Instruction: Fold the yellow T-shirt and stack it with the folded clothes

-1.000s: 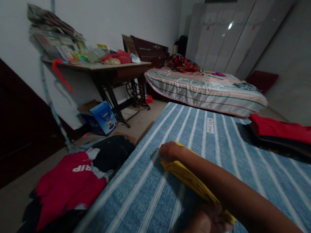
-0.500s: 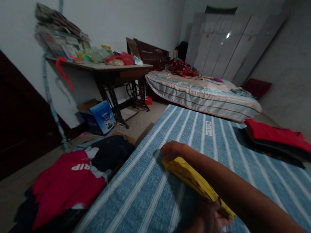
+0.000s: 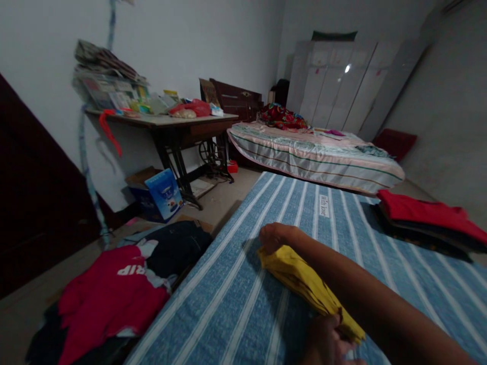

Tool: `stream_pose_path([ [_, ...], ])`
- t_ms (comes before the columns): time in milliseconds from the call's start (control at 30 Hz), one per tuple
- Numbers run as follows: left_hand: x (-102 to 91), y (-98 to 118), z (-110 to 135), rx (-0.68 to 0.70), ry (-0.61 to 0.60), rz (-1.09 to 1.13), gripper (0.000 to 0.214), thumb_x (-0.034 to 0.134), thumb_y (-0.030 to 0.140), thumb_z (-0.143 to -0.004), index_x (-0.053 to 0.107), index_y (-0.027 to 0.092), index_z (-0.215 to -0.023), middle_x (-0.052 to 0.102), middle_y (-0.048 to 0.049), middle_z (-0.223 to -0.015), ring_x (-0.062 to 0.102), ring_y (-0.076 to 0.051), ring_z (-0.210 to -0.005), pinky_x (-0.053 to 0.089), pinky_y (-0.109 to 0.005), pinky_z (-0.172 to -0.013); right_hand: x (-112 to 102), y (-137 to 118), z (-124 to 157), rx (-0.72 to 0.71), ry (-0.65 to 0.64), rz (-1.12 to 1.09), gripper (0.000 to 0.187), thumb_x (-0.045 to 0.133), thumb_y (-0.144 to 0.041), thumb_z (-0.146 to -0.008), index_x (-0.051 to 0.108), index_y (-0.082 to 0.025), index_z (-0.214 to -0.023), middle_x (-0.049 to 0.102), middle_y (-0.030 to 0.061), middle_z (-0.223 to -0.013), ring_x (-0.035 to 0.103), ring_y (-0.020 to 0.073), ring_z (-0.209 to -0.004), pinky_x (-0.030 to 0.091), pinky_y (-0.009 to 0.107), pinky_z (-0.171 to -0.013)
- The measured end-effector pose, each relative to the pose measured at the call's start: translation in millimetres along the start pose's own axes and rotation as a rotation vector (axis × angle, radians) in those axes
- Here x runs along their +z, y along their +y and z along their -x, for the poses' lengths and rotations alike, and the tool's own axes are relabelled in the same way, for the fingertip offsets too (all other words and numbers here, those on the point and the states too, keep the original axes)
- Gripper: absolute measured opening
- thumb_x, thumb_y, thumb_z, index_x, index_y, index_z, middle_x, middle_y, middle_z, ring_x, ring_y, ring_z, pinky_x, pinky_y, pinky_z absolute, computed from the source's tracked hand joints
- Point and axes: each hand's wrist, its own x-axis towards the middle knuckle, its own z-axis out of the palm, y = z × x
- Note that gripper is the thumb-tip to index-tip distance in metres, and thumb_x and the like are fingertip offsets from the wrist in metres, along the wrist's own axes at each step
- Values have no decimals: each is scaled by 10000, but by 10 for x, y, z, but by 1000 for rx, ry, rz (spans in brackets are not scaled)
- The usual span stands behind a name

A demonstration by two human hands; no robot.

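Observation:
A yellow folded cloth (image 3: 300, 279), likely a garment, lies in a narrow bundle on the blue-and-white striped bedspread (image 3: 236, 284). My right hand (image 3: 277, 236) reaches across from the right, its fingers curled closed on the cloth's far end. Down at the near end, my left hand (image 3: 327, 339) is closed on the cloth's edge, partly cut off by the bottom of the picture. My right forearm hides part of the cloth's right side.
Folded clothes with a red one (image 3: 429, 213) on top sit at the right. Left of the bedspread, a heap holds a pink-red shirt (image 3: 114, 299) and dark clothes. Beyond stand a sewing-machine table (image 3: 160, 119), a blue box (image 3: 164, 195) and another bed (image 3: 304, 149).
The camera view has shifted slightly, so the room sits lower in the picture. Both hands stay on the yellow cloth, whose near part looks slightly more raised.

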Motion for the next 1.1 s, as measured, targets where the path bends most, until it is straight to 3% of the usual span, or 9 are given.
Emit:
stream_pose_path([
  [200, 159, 187, 279, 104, 158, -129, 265, 618, 355, -617, 634, 168, -805, 682, -102, -839, 614, -214, -704, 452, -301, -552, -171, 320, 697, 108, 255, -145, 168, 600, -167, -636, 677, -148, -784, 693, 65, -797, 630, 198, -732, 398, 226, -546],
  [367, 107, 800, 903, 165, 177, -578, 226, 566, 275, -510, 620, 167, -702, 635, -30, -636, 561, -161, -548, 419, -274, -516, -10, 668, 1534, 300, 496, -397, 167, 499, -205, -683, 597, -146, -805, 645, 33, -738, 597, 154, -656, 381, 206, -501],
  [400, 107, 986, 1046, 151, 154, -731, 187, 566, 259, -489, 611, 157, -639, 611, -18, -595, 536, -143, -529, 402, -258, -512, 68, 707, 1718, 349, 546, -530, 165, 485, -225, -687, 576, -151, -803, 636, 26, -715, 595, 151, -628, 395, 209, -497],
  [533, 236, 1823, 1474, 92, 12, -1173, 93, 618, 210, -466, 597, 133, -513, 529, 24, -481, 409, -79, -457, 264, -214, -460, 502, 681, 2375, 433, 751, -1521, 254, 656, -272, -542, 540, -180, -749, 628, 0, -638, 598, 165, -546, 461, 252, -522],
  [600, 346, 2182, 1505, 64, -51, -1393, 111, 636, 241, -499, 617, 136, -532, 514, 34, -469, 397, -79, -456, 253, -210, -455, 793, 581, 2551, 425, 795, -1747, 294, 710, -275, -506, 542, -184, -730, 639, 4, -652, 609, 162, -564, 483, 261, -565],
  [700, 426, 2457, 1284, 86, -28, -1449, 189, 688, 317, -515, 611, 149, -553, 526, 33, -482, 443, -99, -466, 305, -210, -453, 1307, 407, 2525, 567, 798, -1835, 271, 682, -305, -532, 554, -188, -740, 654, 19, -697, 621, 164, -605, 502, 273, -616],
  [767, 364, 2452, 1042, 102, 50, -1422, 292, 718, 417, -525, 605, 156, -593, 550, 20, -510, 497, -127, -489, 349, -222, -455, 1643, 310, 2366, 808, 778, -1753, 205, 636, -311, -567, 539, -194, -704, 623, 14, -619, 581, 149, -520, 445, 238, -482],
  [867, 135, 2311, 743, 130, 228, -1340, 445, 700, 574, -544, 603, 160, -674, 614, -19, -592, 571, -171, -553, 425, -260, -475, 2010, 225, 2115, 937, 770, -1683, 135, 601, -269, -617, 546, -192, -714, 610, 21, -580, 571, 155, -497, 421, 234, -447],
  [1100, -285, 2145, 695, 244, 308, -1202, 489, 770, 382, -476, 595, 170, -881, 680, -32, -775, 635, -188, -695, 483, -262, -546, 2241, 258, 1960, 1017, 812, -1405, 301, 573, -293, -724, 579, -168, -998, 646, 17, -676, 622, 173, -608, 421, 227, -496],
])
